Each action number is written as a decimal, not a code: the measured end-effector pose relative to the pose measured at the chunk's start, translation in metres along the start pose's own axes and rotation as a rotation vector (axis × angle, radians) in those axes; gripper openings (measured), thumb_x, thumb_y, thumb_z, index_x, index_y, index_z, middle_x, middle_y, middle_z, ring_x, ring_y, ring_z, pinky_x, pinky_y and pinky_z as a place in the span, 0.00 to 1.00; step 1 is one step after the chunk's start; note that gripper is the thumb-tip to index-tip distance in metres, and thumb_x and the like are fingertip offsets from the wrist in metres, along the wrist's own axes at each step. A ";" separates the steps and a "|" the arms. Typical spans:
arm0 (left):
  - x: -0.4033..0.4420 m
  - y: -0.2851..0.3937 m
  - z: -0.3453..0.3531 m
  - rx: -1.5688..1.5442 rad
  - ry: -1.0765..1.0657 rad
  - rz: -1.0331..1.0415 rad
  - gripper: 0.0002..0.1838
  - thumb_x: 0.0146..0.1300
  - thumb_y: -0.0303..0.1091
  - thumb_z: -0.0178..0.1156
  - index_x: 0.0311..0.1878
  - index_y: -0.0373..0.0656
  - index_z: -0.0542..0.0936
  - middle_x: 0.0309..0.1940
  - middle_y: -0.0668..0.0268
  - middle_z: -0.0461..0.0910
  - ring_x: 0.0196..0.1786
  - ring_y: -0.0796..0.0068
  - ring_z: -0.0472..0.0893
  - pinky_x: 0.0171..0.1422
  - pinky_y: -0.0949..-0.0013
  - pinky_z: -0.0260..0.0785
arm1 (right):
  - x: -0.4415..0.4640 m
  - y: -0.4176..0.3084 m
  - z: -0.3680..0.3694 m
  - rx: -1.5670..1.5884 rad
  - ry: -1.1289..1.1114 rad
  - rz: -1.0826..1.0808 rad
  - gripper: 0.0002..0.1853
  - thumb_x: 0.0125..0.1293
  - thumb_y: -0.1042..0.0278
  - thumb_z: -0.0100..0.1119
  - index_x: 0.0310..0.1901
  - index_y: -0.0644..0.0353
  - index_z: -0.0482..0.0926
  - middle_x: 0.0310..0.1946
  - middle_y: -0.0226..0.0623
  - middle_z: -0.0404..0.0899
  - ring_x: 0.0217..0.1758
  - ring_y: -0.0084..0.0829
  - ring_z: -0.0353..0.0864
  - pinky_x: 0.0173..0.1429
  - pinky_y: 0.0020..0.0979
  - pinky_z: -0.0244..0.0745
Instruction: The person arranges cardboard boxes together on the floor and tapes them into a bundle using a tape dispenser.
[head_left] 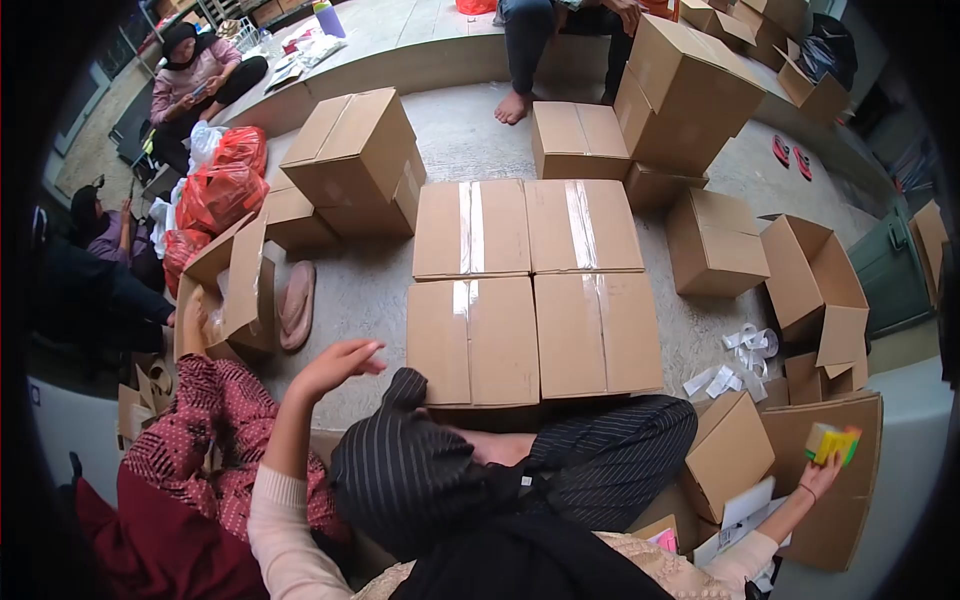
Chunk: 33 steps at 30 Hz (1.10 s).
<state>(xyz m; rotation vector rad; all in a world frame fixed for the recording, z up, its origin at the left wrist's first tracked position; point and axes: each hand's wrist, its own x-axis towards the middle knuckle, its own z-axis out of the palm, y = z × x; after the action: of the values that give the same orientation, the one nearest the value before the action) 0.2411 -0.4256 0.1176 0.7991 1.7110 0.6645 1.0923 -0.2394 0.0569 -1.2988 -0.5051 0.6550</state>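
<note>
My left hand (pixel 340 368) is raised above my knee, near the left edge of the taped boxes, fingers apart and holding nothing. Out at the far right, my right hand (pixel 822 474) grips a small yellow and green box (pixel 834 443) in front of a large brown cardboard panel (pixel 830 520). Before my crossed legs, four closed cardboard boxes stand together in a square: back left (pixel 442 230), back right (pixel 608 225), front left (pixel 500 345) and front right (pixel 630 335). Clear tape runs down their tops.
Closed boxes (pixel 350 130) stand at the back left, with stacked boxes (pixel 690 80) at the back right. Tape scraps (pixel 735 365) lie right. A co-worker in red patterned clothing (pixel 235 410) sits close left, reaching into an open box (pixel 250 290). Pink slippers (pixel 296 305) lie nearby.
</note>
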 end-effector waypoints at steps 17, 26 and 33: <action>0.075 -0.053 0.068 -0.876 -0.371 0.009 0.17 0.66 0.37 0.48 0.52 0.37 0.72 0.42 0.64 0.77 0.45 0.77 0.77 0.53 0.72 0.70 | -0.432 0.070 0.411 -0.432 -2.241 -0.903 0.33 0.37 0.70 0.65 0.52 0.40 0.74 0.30 0.44 0.64 0.33 0.42 0.68 0.39 0.37 0.68; 0.048 -0.152 0.005 -0.833 0.087 0.012 0.08 0.60 0.30 0.54 0.40 0.38 0.75 0.30 0.67 0.77 0.36 0.78 0.77 0.47 0.74 0.71 | -0.458 0.057 0.436 -0.770 -2.464 -0.981 0.34 0.39 0.69 0.65 0.55 0.39 0.72 0.30 0.45 0.64 0.32 0.42 0.68 0.37 0.37 0.68; 0.079 -0.227 -0.022 -0.630 0.509 -0.082 0.06 0.58 0.29 0.50 0.36 0.39 0.73 0.25 0.69 0.72 0.24 0.80 0.70 0.31 0.77 0.67 | -0.427 -0.024 0.453 -1.137 -2.356 -1.100 0.37 0.31 0.73 0.66 0.52 0.40 0.75 0.31 0.42 0.63 0.32 0.40 0.68 0.35 0.34 0.68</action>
<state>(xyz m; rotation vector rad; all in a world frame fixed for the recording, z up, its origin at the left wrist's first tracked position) 0.1631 -0.5053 -0.0968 0.1136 1.8009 1.3436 0.4824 -0.2186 0.1827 -0.1543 -3.4885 0.5821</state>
